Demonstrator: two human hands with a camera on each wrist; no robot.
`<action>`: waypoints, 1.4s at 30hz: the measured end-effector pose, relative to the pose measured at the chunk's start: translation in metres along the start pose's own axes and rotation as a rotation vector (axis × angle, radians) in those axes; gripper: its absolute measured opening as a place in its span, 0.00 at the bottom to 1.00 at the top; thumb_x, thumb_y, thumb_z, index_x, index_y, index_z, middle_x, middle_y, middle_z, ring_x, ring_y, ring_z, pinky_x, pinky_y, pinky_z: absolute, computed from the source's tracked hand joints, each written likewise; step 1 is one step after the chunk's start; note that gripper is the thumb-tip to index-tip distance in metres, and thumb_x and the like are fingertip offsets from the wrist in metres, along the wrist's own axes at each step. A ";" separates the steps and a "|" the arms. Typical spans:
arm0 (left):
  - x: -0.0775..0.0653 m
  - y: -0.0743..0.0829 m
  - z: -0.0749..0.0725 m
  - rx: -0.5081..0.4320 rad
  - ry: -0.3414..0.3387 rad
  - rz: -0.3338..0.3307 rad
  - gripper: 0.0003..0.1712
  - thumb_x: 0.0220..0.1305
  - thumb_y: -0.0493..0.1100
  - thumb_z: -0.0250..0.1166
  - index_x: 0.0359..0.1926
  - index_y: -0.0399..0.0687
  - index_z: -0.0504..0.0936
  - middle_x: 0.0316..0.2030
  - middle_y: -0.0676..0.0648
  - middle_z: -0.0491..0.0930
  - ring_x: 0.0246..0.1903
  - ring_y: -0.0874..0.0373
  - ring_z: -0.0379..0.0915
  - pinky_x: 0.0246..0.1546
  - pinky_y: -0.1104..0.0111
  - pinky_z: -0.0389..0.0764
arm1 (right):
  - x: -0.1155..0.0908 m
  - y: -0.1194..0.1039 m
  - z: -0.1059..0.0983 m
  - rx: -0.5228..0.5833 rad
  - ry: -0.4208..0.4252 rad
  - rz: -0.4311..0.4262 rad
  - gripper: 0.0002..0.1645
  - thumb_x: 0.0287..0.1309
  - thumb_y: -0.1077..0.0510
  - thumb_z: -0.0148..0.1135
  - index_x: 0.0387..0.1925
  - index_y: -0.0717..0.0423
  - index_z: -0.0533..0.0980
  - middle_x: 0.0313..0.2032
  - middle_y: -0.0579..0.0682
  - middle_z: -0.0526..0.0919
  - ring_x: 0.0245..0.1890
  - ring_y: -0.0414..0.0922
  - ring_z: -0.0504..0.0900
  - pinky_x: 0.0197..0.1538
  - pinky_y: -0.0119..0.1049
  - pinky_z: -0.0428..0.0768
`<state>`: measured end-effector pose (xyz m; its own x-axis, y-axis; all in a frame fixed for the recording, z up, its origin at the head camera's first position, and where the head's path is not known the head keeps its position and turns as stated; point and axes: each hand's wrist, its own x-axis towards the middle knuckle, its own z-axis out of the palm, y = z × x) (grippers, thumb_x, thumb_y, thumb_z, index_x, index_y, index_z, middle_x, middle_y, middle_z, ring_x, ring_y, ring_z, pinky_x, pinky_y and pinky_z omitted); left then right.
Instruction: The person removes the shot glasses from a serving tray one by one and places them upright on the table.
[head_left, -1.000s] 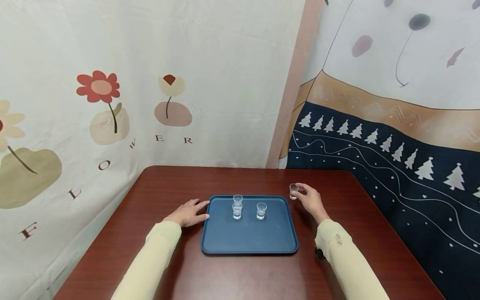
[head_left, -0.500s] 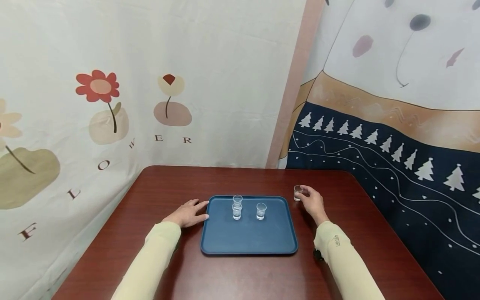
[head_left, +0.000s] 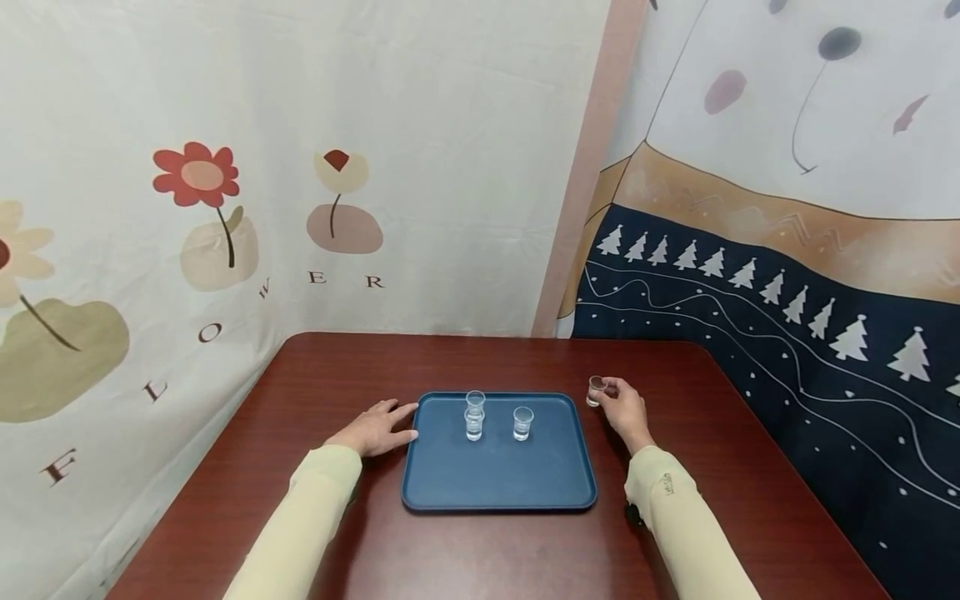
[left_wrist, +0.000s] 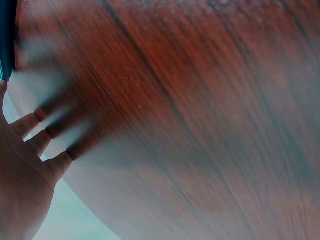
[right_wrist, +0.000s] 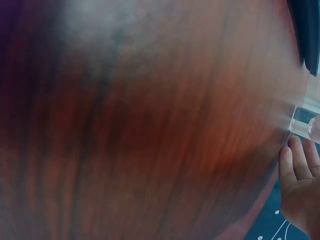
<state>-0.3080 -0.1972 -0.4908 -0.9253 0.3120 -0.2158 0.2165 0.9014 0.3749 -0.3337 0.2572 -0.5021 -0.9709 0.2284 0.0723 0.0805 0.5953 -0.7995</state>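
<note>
red-brown table (head_left: 495, 554) | flower-printed cloth (head_left: 450, 167) behind | tree-printed cloth (head_left: 787, 250) right

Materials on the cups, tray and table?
Cups: glass or clear plastic, glossy; see-through with bright highlights, can't tell which.
Tray: probably moulded plastic, fairly matte; even blue, rounded corners, raised rim.
Table: wood or wood-look laminate, satin; reddish brown, dark grain streaks in the wrist views, soft sheen.

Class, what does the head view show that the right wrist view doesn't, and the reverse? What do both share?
Head view only: the left hand touching the tray, with the stacked cups and the single cup standing on it.

Right wrist view only: the palm side of the right hand.

Both: the right hand, its held cup, the tray's edge, the table.
</note>
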 end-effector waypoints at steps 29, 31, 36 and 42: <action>0.002 -0.001 -0.003 -0.001 -0.018 0.008 0.39 0.71 0.60 0.58 0.77 0.52 0.59 0.72 0.30 0.53 0.71 0.33 0.47 0.66 0.39 0.58 | -0.006 -0.013 -0.020 0.098 0.014 -0.004 0.52 0.64 0.36 0.61 0.77 0.58 0.52 0.72 0.64 0.60 0.69 0.60 0.64 0.66 0.54 0.67; 0.002 0.000 -0.004 0.002 -0.020 0.009 0.39 0.71 0.60 0.57 0.77 0.52 0.59 0.72 0.30 0.53 0.72 0.33 0.47 0.66 0.39 0.57 | -0.007 -0.017 -0.021 0.096 0.025 -0.019 0.51 0.64 0.36 0.61 0.77 0.57 0.53 0.73 0.62 0.59 0.70 0.60 0.63 0.67 0.54 0.67; 0.002 -0.001 -0.004 -0.003 -0.020 0.009 0.39 0.72 0.59 0.57 0.77 0.53 0.59 0.73 0.30 0.52 0.72 0.34 0.46 0.67 0.39 0.55 | -0.009 -0.026 -0.020 0.109 0.039 -0.054 0.49 0.65 0.38 0.62 0.76 0.56 0.55 0.73 0.61 0.59 0.70 0.59 0.63 0.66 0.54 0.67; 0.002 -0.002 -0.002 -0.001 -0.020 0.015 0.39 0.71 0.59 0.58 0.76 0.52 0.60 0.72 0.30 0.53 0.72 0.33 0.47 0.66 0.40 0.57 | -0.014 -0.036 -0.018 0.149 0.025 -0.076 0.48 0.65 0.39 0.62 0.76 0.56 0.55 0.73 0.60 0.59 0.71 0.58 0.61 0.67 0.53 0.67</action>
<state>-0.3113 -0.1990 -0.4900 -0.9157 0.3311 -0.2278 0.2300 0.8965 0.3787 -0.3186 0.2460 -0.4640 -0.9669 0.2068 0.1492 -0.0292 0.4915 -0.8704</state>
